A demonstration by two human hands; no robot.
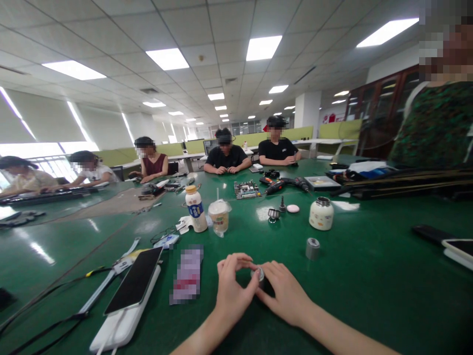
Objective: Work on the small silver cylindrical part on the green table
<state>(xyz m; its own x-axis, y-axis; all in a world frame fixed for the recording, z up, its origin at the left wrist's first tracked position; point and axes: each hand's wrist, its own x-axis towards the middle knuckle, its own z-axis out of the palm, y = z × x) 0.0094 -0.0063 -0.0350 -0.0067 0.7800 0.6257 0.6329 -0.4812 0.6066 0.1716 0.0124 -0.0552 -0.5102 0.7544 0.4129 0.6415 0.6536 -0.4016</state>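
Note:
Low over the green table [369, 276], my left hand [232, 291] and my right hand [286, 293] meet around a small round silver metal part [259, 274]. The fingers of both hands curl and pinch on it. Just beyond the hands stands a short grey metal cylinder [312, 248]. Farther back sits a cream-coloured jar [321, 214] with a metal neck, with a small metal ring piece [273, 214] and a pink round lid [292, 208] to its left.
A phone on a white power bank [127, 296] with cables lies at left. A white drink bottle [195, 209] and a lidded cup [219, 216] stand mid-table. A circuit board [247, 189] and tools lie beyond. Several people sit around the far side; one stands at right.

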